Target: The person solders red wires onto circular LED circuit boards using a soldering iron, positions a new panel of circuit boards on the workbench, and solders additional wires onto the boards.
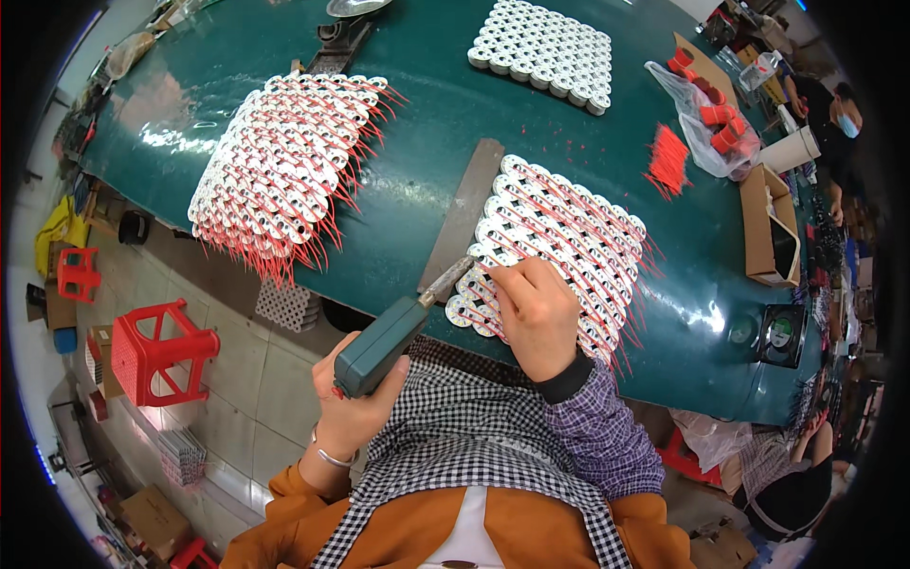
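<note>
My left hand (349,408) is wrapped round a teal soldering gun (381,349), whose metal barrel points up and right. Its tip is at the left edge of a block of round white discs (578,232) with red wires laid slantwise across them. Over the near part of that block, my right hand (540,308) is closed in a pinch, fingertips close to the tip. What the pinch holds is too small to make out. A flat grey-brown bar (462,218) lies along the block's left side.
On the green table (417,123), another wired disc block (275,171) stands left and a bare disc block (545,49) at the back. Loose red wires (669,161), red spools (722,119) and a cardboard box (766,228) are at right. A red stool (161,353) stands left; people are at right.
</note>
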A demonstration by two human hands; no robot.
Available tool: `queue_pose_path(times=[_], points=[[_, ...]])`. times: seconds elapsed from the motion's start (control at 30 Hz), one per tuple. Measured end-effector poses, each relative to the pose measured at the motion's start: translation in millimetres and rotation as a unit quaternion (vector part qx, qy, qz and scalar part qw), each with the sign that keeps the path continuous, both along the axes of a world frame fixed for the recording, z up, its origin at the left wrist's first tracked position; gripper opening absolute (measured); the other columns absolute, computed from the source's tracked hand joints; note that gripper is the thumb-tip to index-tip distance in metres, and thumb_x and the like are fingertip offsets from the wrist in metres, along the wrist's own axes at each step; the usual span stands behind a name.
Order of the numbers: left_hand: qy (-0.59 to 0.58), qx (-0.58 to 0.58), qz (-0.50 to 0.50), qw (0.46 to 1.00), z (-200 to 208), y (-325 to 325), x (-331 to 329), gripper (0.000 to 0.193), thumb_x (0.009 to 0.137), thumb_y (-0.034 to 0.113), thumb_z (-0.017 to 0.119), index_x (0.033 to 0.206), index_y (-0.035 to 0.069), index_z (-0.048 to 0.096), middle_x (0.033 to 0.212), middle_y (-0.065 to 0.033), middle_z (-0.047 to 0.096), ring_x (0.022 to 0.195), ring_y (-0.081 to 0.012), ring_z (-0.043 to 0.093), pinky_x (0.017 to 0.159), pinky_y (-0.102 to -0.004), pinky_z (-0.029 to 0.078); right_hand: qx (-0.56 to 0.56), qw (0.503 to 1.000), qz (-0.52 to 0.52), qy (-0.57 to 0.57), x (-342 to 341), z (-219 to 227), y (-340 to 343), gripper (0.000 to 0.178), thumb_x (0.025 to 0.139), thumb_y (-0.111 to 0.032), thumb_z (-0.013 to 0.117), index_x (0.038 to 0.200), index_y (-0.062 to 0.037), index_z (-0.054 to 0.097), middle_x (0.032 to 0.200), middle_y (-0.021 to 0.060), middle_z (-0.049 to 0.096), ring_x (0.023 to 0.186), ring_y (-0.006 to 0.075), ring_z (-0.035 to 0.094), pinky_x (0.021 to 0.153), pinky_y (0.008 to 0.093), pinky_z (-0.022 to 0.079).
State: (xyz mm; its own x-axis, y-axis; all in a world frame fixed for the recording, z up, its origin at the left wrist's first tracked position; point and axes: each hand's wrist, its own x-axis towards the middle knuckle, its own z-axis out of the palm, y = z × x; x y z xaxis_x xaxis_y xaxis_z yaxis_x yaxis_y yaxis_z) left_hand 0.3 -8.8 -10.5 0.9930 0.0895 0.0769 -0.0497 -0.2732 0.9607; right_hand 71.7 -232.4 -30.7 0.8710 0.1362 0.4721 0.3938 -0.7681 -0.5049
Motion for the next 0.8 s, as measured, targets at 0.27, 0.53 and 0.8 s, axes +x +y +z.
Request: queue_pose_path(times=[0.27, 0.53, 0.8], points=[[0.036, 0.021, -0.008, 0.999, 5, 1, -2, 0.02, 0.079, 0.0, 0.077, 0.097, -0.005, 0.069, 0.084, -0.0077, 0.068, 0.07, -0.0132, 0.064, 0.063, -0.0254, 0.049, -0.003, 1.0, 0.004, 0.004, -1, 1, -1, 0.014, 0.077, 0.001, 0.07, 0.089, -0.0038, 0.069, 0.078, 0.0082, 0.054, 0.074, 0.0262, 0.059, 0.063, 0.0384, 0.049], [-0.001, 0.033, 0.046, 0.998, -3, 10, -13, 0.025, 0.078, 0.005, 0.081, 0.098, -0.004, 0.07, 0.085, -0.0077, 0.07, 0.072, -0.0141, 0.067, 0.065, -0.027, 0.053, 0.002, 1.0, 0.01, 0.003, 1, -2, 6, 0.013, 0.076, 0.0, 0.069, 0.088, -0.0037, 0.069, 0.078, 0.0084, 0.054, 0.074, 0.026, 0.06, 0.063, 0.0387, 0.049], [0.038, -0.06, 0.132, 0.989, -17, 5, -14, 0.027, 0.084, 0.003, 0.079, 0.11, 0.0, 0.07, 0.09, -0.0036, 0.07, 0.064, -0.0078, 0.057, 0.055, -0.0221, 0.045, 0.026, 1.0, -0.006, -0.001, -4, -6, 0, 0.015, 0.078, -0.009, 0.059, 0.09, -0.0024, 0.064, 0.081, 0.0111, 0.055, 0.08, 0.0292, 0.06, 0.068, 0.0406, 0.049]])
